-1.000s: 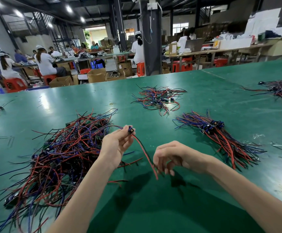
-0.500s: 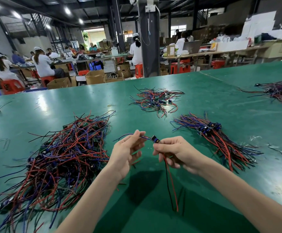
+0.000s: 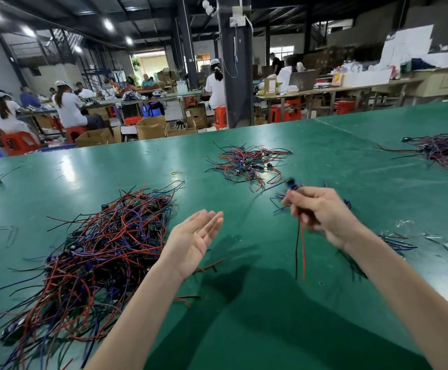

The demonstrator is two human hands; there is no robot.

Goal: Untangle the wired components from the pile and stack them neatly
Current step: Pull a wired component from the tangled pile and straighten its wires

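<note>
Wired component (image 3: 293,184) is pinched by right hand (image 3: 321,213); leads hang limp below. Judged light, floppy, snag-prone; best held at the stiff connector. Left hand (image 3: 193,236) is held flat, empty.

Tangled pile (image 3: 97,252) of red, black and blue wires is spread flat. Right of the pile, one wired component (image 3: 293,184) is held aloft, blurred, with red and black leads hanging. Stack (image 3: 396,240) lies further right, mostly hidden.
</note>
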